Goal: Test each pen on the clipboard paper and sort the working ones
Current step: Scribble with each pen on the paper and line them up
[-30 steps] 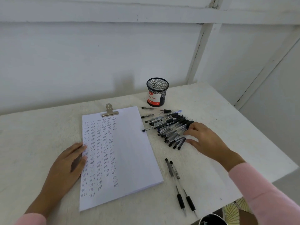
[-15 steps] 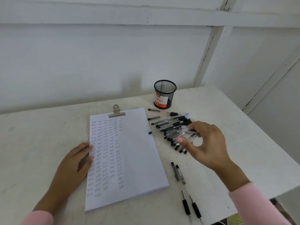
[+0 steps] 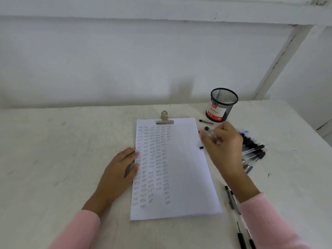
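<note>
Bench (image 3: 62,159): carries all items.
Paper (image 3: 185,168): clipped at top; left half filled with test marks, right half blank.
Left hand (image 3: 118,171): flat, fingers straight, presses paper's left edge, apparently to prevent sliding.
Right hand (image 3: 224,146): fingers curled, pinches pen (image 3: 211,134) over paper's right edge. Next step likely a test stroke.
Pile (image 3: 253,148): right of paper, probably untested stock.
Cup (image 3: 222,105): behind pile, contents unclear.
Two pens (image 3: 231,200): apart at bench front, probably sorted.

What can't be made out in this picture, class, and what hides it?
Head view, held pen: motion blur; tip and ink colour unclear.
Head view, pile: partly behind the right hand; count unknown.
Head view, two pens: cut off by the bottom edge, partly under the sleeve.
Head view, marks on the paper: too small to read.
</note>
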